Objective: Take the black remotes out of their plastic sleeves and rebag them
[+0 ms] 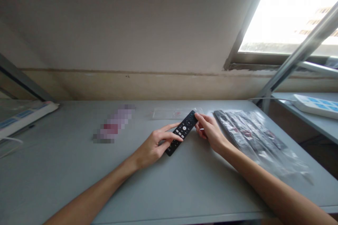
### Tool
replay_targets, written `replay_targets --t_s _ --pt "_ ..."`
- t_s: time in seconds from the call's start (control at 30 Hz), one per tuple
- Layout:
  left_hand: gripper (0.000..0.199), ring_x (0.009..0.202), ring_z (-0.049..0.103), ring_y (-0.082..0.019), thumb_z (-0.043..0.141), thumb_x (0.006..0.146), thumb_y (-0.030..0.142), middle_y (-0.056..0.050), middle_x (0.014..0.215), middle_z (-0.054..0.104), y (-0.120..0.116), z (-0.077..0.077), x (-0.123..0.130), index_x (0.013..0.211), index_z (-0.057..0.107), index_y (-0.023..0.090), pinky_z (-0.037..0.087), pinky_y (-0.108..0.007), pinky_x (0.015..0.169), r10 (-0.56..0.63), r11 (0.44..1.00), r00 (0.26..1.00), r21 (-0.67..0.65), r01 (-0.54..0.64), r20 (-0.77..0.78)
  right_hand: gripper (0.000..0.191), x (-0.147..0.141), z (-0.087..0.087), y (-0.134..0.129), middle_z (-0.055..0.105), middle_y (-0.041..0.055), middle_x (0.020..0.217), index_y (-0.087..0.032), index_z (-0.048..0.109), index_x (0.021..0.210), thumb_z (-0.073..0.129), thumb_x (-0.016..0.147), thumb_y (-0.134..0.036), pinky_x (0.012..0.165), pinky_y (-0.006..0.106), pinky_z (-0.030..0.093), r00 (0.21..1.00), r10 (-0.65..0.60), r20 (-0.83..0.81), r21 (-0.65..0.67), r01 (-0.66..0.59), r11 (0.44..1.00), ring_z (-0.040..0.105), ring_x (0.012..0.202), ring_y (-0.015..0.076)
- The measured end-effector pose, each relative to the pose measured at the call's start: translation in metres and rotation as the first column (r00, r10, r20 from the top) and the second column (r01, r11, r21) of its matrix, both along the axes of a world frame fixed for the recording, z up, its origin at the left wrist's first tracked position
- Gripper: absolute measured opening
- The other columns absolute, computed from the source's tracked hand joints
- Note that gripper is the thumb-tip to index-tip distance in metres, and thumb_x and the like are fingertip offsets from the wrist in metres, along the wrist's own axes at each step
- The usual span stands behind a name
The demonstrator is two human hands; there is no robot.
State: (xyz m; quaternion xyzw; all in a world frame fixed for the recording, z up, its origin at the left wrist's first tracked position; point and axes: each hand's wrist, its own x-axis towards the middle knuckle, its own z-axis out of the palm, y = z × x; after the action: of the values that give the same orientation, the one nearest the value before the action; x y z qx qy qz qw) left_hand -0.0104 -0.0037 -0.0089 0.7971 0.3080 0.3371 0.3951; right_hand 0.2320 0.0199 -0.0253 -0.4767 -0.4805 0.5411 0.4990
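A black remote control (187, 121) with white and dark buttons is held at a slant over the middle of the grey table (158, 193), its buttons facing up. My left hand (155, 144) grips its lower left part, with fingers across the buttons and along the far edge. At the upper right end, my right hand (210, 130) pinches the corner between thumb and fingers. Behind the remote lies a flat clear plastic sleeve (165, 113) with a small red mark. Several dark items in clear plastic bags (248, 133) lie beside my right forearm.
A blurred-out purple and red object (113, 126) lies on the left. White power strips sit at the far left (26, 119) and on the right-hand table (317, 105). Metal posts (285, 65) rise at both sides, before a wall and window.
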Motion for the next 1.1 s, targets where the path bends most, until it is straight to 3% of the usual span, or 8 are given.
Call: replay_targets --t_s 0.2,0.3,0.43,0.57,0.63,0.73,0.87,1.1 --pt "0.037 0.119 0.067 -0.022 0.048 0.096 0.01 -0.009 0.15 0.056 -0.001 -0.009 -0.005 0.11 0.079 0.025 0.052 -0.038 0.108 -0.053 0.999 0.993 -0.002 0.053 -0.106 0.049 0.007 0.007 0.003 0.049 -0.0053 0.054 -0.019 0.056 0.077 0.074 0.081 -0.065 0.039 0.02 0.016 0.991 0.131 -0.012 -0.124 -0.131 0.984 0.037 0.043 0.0069" --pt "0.037 0.114 0.067 -0.02 0.047 0.095 0.007 -0.009 0.147 0.055 -0.002 -0.008 -0.005 0.109 0.078 0.024 0.053 -0.034 0.104 -0.084 0.996 0.988 0.015 0.087 -0.133 0.049 0.009 0.007 0.004 0.051 -0.0046 0.055 -0.019 0.056 0.075 0.075 0.081 -0.064 0.038 0.019 0.018 0.99 0.138 -0.002 -0.136 -0.137 0.981 0.038 0.042 0.0064" --pt "0.042 0.126 0.06 -0.023 0.047 0.097 0.008 -0.011 0.142 0.057 -0.004 -0.004 -0.002 0.126 0.071 0.025 0.049 -0.037 0.109 -0.07 0.986 0.973 0.135 0.101 -0.219 0.048 0.008 0.003 0.004 0.052 -0.0044 0.052 -0.019 0.057 0.074 0.069 0.085 -0.065 0.035 0.019 0.022 0.986 0.151 0.077 -0.087 -0.145 0.986 0.039 0.039 0.0072" --pt "0.045 0.121 0.059 -0.025 0.045 0.103 0.014 -0.011 0.128 0.068 -0.003 -0.004 0.0 0.145 0.057 0.022 0.047 -0.044 0.11 -0.036 0.965 0.943 0.234 0.119 -0.331 0.043 0.007 -0.001 0.004 0.057 -0.0019 0.053 -0.019 0.061 0.073 0.069 0.085 -0.059 0.032 0.019 0.03 0.951 0.212 0.223 -0.054 -0.205 0.977 0.044 0.038 0.0084" --pt "0.042 0.117 0.06 -0.025 0.046 0.102 0.013 -0.011 0.123 0.069 -0.002 -0.005 0.0 0.141 0.06 0.02 0.049 -0.044 0.107 -0.04 0.957 0.932 0.255 0.139 -0.36 0.034 0.007 -0.001 0.004 0.059 -0.0025 0.055 -0.017 0.068 0.088 0.07 0.085 -0.051 0.032 0.019 0.033 0.936 0.231 0.266 -0.035 -0.23 0.973 0.045 0.039 0.0088" --pt "0.038 0.114 0.06 -0.024 0.048 0.1 0.011 -0.011 0.12 0.068 -0.002 -0.007 -0.001 0.133 0.066 0.019 0.05 -0.042 0.104 -0.034 0.943 0.923 0.293 0.156 -0.384 0.037 0.009 0.0 0.005 0.06 -0.0033 0.061 -0.015 0.069 0.109 0.069 0.083 -0.04 0.033 0.019 0.037 0.924 0.245 0.295 -0.015 -0.251 0.968 0.049 0.042 0.0093" --pt "0.04 0.116 0.061 -0.024 0.05 0.099 0.008 -0.01 0.123 0.067 -0.003 -0.01 -0.001 0.134 0.065 0.02 0.051 -0.042 0.105 -0.02 0.937 0.915 0.311 0.157 -0.402 0.036 0.011 -0.002 0.007 0.061 -0.0015 0.067 -0.014 0.068 0.11 0.065 0.083 -0.037 0.036 0.02 0.043 0.893 0.29 0.344 -0.013 -0.304 0.953 0.056 0.049 0.0118" --pt "0.043 0.119 0.061 -0.023 0.052 0.099 0.007 -0.009 0.128 0.067 -0.001 -0.011 -0.003 0.137 0.064 0.022 0.049 -0.043 0.108 -0.005 0.928 0.903 0.334 0.164 -0.429 0.033 0.009 -0.006 0.005 0.055 -0.0028 0.064 -0.015 0.067 0.111 0.06 0.088 -0.038 0.036 0.02 0.043 0.849 0.281 0.448 0.042 -0.334 0.942 0.056 0.052 0.0124"
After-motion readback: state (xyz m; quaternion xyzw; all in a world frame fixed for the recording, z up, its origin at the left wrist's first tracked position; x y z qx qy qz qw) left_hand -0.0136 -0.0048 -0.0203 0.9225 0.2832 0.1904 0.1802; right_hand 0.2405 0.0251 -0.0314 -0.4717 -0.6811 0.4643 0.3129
